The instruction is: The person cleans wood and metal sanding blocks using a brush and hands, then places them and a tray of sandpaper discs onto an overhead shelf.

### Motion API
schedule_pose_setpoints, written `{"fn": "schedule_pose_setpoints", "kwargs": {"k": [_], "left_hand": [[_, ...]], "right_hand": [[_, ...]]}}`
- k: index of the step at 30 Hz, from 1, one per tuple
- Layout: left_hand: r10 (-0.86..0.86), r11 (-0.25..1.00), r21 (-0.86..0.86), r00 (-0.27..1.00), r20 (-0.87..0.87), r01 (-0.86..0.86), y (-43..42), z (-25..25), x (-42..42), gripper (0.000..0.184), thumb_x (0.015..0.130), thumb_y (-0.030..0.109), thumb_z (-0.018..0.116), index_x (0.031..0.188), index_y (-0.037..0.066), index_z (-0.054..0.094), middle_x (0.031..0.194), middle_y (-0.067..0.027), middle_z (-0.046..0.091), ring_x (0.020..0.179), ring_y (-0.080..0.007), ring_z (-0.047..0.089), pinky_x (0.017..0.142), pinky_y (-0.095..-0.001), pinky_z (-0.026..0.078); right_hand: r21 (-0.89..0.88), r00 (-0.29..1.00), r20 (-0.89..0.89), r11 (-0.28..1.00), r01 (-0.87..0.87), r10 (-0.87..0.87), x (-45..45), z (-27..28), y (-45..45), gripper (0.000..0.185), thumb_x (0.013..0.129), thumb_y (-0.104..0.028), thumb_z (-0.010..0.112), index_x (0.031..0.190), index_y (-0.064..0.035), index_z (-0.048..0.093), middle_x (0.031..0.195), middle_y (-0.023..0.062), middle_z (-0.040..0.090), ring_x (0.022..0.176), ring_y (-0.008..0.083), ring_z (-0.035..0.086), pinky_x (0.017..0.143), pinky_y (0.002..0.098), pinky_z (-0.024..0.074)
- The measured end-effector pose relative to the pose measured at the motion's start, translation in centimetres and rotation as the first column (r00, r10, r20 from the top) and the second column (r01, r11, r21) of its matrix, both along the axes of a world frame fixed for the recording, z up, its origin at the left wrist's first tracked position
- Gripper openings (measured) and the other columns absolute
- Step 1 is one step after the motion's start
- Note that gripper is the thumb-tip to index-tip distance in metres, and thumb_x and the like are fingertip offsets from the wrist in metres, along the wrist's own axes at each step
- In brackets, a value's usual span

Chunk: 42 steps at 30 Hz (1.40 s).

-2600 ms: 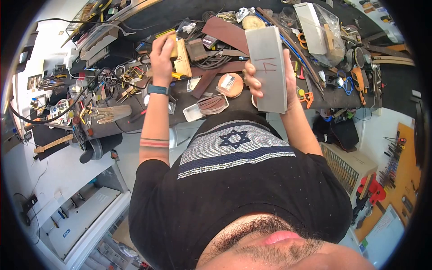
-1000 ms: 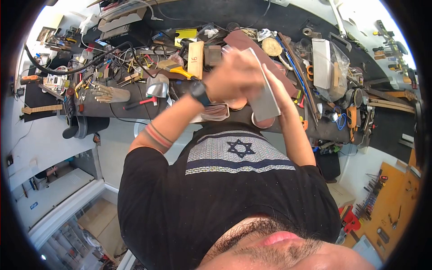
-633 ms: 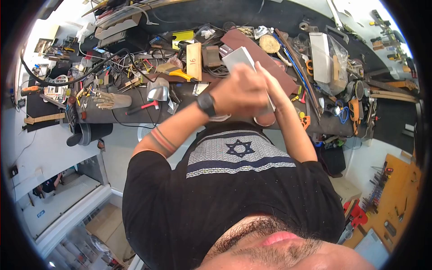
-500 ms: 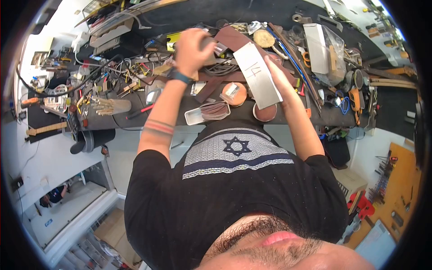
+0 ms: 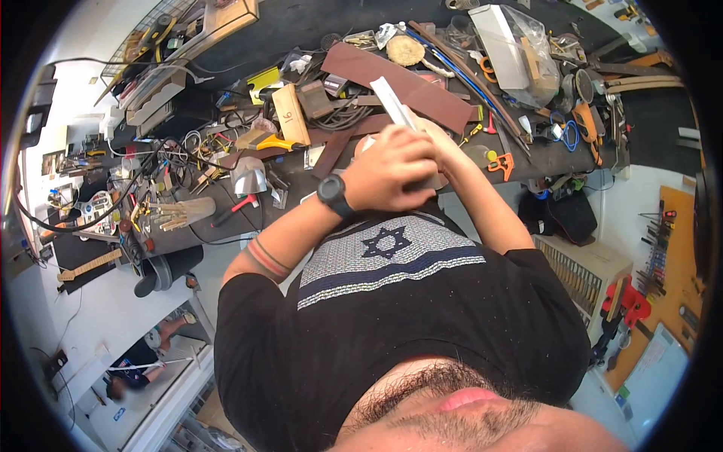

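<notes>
A flat grey metal plate, seen nearly edge-on, slants up from between my hands. My right hand holds it from the right, mostly behind my left hand. My left hand, with a dark watch on its wrist, lies across the lower part of the plate, its fingers bent around it; its fingertips are partly hidden. Just beyond the plate lies a long reddish-brown sheet. To the left are a wooden block marked 16 and a yellow-handled tool.
Cables, small tools and a holder of wooden sticks crowd the left of the bench. On the right are an orange clamp-like tool, long rods and a plastic bag. Another person shows at the lower left.
My left hand has come from the upper left onto the plate. The plate has turned from its marked face to nearly edge-on, and my right hand has moved slightly left.
</notes>
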<state>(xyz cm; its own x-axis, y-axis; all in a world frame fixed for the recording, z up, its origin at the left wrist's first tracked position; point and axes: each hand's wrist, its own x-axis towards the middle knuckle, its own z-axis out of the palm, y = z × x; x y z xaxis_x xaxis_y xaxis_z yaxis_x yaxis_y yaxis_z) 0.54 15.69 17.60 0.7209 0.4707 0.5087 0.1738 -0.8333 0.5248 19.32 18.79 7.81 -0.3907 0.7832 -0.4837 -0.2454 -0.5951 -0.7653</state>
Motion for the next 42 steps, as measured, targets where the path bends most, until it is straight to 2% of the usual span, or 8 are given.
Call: {"fn": "schedule_pose_setpoints", "kwargs": {"k": [7, 14, 20, 30, 36, 39, 40, 42], "left_hand": [[0.578, 0.816, 0.096, 0.808, -0.115, -0.57, 12.6, -2.2, -7.6, 0.022, 0.077, 0.019, 0.088, 0.094, 0.006, 0.081, 0.106, -0.0121, 0.077, 0.109, -0.0333, 0.07, 0.098, -0.0464, 0.056], [0.081, 0.996, 0.028, 0.997, 0.006, -0.081, 1.0, 1.9, -0.5, 0.02, 0.076, 0.019, 0.089, 0.09, 0.011, 0.076, 0.105, -0.0056, 0.075, 0.111, -0.0294, 0.07, 0.097, -0.0453, 0.052], [0.695, 0.719, 0.128, 0.703, -0.15, -0.684, 13.4, -3.8, -13.6, 0.025, 0.085, 0.023, 0.088, 0.095, 0.003, 0.076, 0.099, -0.0128, 0.072, 0.099, -0.033, 0.068, 0.091, -0.0431, 0.055], [0.876, 0.465, -0.819, 0.31, 0.37, -0.336, 9.3, -5.7, -14.3, 0.017, 0.104, 0.015, 0.073, 0.113, 0.001, 0.071, 0.104, -0.0046, 0.071, 0.097, -0.0136, 0.066, 0.089, -0.0325, 0.054], [0.261, 0.964, -0.048, 0.965, -0.015, -0.262, -2.4, 0.8, -6.1, 0.048, 0.082, 0.025, 0.09, 0.124, 0.011, 0.071, 0.139, -0.0145, 0.061, 0.125, -0.0388, 0.061, 0.114, -0.0525, 0.044], [0.275, 0.949, 0.138, 0.958, 0.079, -0.283, -1.2, -2.7, -5.6, 0.046, 0.086, 0.032, 0.086, 0.126, 0.012, 0.072, 0.137, -0.0151, 0.062, 0.132, -0.0396, 0.057, 0.117, -0.0543, 0.041], [0.382, 0.914, 0.126, 0.923, 0.046, -0.385, 0.9, -3.1, -7.1, 0.045, 0.088, 0.032, 0.084, 0.126, 0.012, 0.072, 0.137, -0.015, 0.062, 0.133, -0.0396, 0.057, 0.116, -0.0543, 0.041], [0.642, 0.766, 0.038, 0.766, -0.009, -0.642, 5.7, -5.4, -10.5, 0.038, 0.092, 0.034, 0.079, 0.121, 0.01, 0.072, 0.132, -0.0162, 0.063, 0.129, -0.0405, 0.058, 0.112, -0.0536, 0.044]], "right_hand": [[-0.086, 0.993, 0.078, 0.993, -0.086, 0.093, 0.0, 1.6, -2.1, 0.063, 0.117, -0.062, 0.048, 0.117, -0.0019, 0.069, 0.069, -0.0003, 0.053, 0.05, 0.0125, 0.047, 0.047, 0.0277, 0.0399], [0.04, 0.994, 0.104, 0.998, -0.045, 0.041, 0.1, 0.9, -0.5, 0.066, 0.119, -0.058, 0.046, 0.137, -0.001, 0.072, 0.126, 0.0105, 0.078, 0.108, 0.0174, 0.072, 0.095, 0.0355, 0.0578], [0.056, 0.927, 0.338, 0.98, -0.193, 0.163, 0.4, 5.0, -1.8, 0.061, 0.117, -0.054, 0.054, 0.149, -0.0029, 0.067, 0.127, 0.0091, 0.076, 0.113, 0.0122, 0.068, 0.101, 0.0341, 0.0548], [-0.018, 0.124, -0.991, 0.892, -0.451, 0.042, -6.9, 0.7, -1.1, 0.084, 0.114, -0.067, 0.044, 0.168, -0.003, 0.04, 0.143, 0.028, 0.063, 0.109, 0.0431, 0.073, 0.087, 0.0537, 0.0661], [-0.401, 0.737, -0.637, 0.914, -0.064, -0.227, -7.3, 2.4, 0.1, 0.082, 0.116, -0.06, 0.046, 0.162, 0.0072, 0.046, 0.138, 0.0295, 0.067, 0.124, 0.0427, 0.071, 0.103, 0.0546, 0.0613], [-0.153, 0.418, -0.908, 0.915, -0.374, 0.019, -6.8, 0.3, 0.2, 0.074, 0.115, -0.059, 0.048, 0.151, 0.0046, 0.055, 0.135, 0.024, 0.068, 0.128, 0.0368, 0.071, 0.108, 0.0515, 0.0612], [-0.117, 0.848, -0.527, 0.993, -0.012, -0.052, -6.5, 0.0, 0.0, 0.074, 0.114, -0.06, 0.049, 0.153, 0.0027, 0.055, 0.135, 0.0237, 0.068, 0.126, 0.0369, 0.072, 0.105, 0.0528, 0.0618], [-0.259, 0.776, -0.629, 0.951, -0.167, -0.035, -5.1, 2.0, -0.9, 0.076, 0.111, -0.053, 0.047, 0.163, 0.002, 0.048, 0.156, 0.0249, 0.062, 0.139, 0.0397, 0.065, 0.111, 0.0551, 0.0577]]}}
